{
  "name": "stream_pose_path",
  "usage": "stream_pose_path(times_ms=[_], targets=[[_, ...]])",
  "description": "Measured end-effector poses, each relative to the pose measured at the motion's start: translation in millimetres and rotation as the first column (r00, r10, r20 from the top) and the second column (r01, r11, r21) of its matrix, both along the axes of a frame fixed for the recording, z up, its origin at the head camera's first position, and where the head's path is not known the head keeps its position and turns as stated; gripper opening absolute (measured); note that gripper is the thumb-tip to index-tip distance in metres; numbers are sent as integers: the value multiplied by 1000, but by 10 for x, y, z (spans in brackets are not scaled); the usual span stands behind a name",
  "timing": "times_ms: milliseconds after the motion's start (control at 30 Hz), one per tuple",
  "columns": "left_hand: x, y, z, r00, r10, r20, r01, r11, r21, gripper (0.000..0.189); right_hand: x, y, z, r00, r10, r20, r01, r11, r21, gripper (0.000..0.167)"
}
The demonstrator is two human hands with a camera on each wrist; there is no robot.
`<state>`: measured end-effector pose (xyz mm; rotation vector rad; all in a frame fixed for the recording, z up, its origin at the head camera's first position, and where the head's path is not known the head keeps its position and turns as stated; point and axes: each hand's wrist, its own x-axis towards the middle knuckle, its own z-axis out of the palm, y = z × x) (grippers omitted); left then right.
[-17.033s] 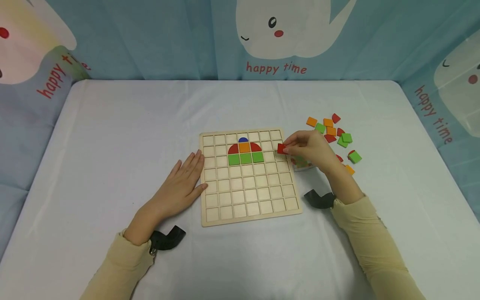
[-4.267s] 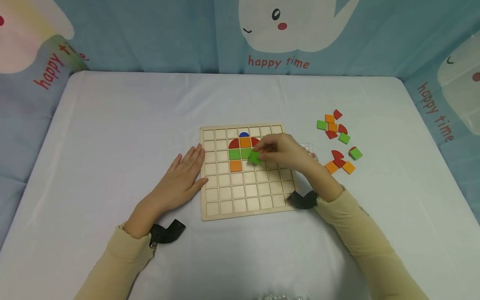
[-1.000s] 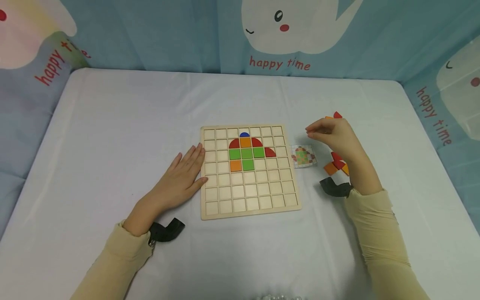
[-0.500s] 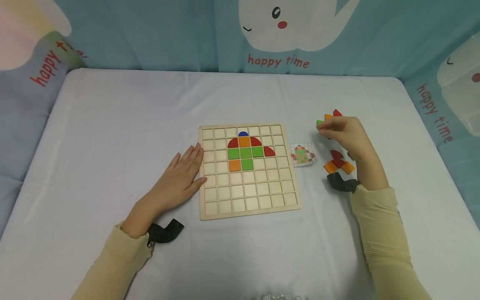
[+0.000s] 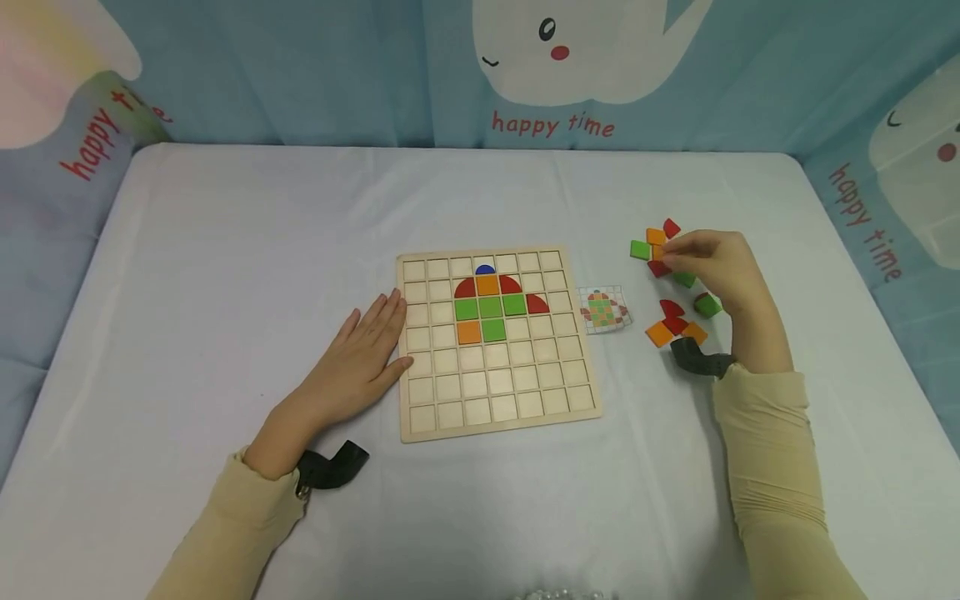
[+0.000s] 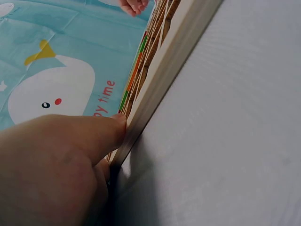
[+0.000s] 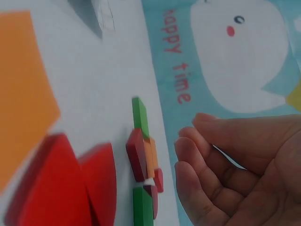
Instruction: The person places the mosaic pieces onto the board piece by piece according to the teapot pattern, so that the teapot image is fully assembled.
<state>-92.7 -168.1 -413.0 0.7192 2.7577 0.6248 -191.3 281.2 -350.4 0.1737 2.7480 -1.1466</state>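
The left hand (image 5: pixel 348 362) lies flat at the left middle of the frame, its fingers straight, on the white desk (image 5: pixel 225 250). Its fingertips and thumb touch the left edge of the wooden board (image 5: pixel 498 381). A black thing (image 5: pixel 333 465) sticks out from the left wrist, low and left.

The board is in the middle of the frame and has rows of little square spots. Some spots near its top have pieces in them. Going left to right, the first line has a red round-sided piece (image 5: pixel 465 288), then a green square (image 5: pixel 467 309), then an orange square (image 5: pixel 468 332) going down. The next line has a blue half circle (image 5: pixel 485 269) at the top, then an orange square and two green ones. Then comes a red piece over a green square. Last is one more red piece (image 5: pixel 537 305) by itself.

A small picture card (image 5: pixel 603 308) lies right at the board's right edge. Past it, right of the middle, are loose pieces (image 5: pixel 640 249) in green, orange and red, some up high and some lower down.

The right hand (image 5: pixel 720 262) hangs over the upper bunch, at the upper right. Its fingers are bent a bit, with the thumb and fingertips close together, and it holds nothing.
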Motion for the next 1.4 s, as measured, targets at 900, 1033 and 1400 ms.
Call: stream_pose_path(times_ms=[900,1033,1400], targets=[[6,-6,1,1000,1,5,-1,1000,0,71,425,480,10,926,219,307,-271,953,138,33],[7,-9,5,1000,1,6,-1,1000,0,71,449,458,-10,920,213,330,-283,942,180,35],[1,-1,3,1000,2,-4,-2,1000,-7,71,462,343,-30,929,224,294,-302,918,256,28]])
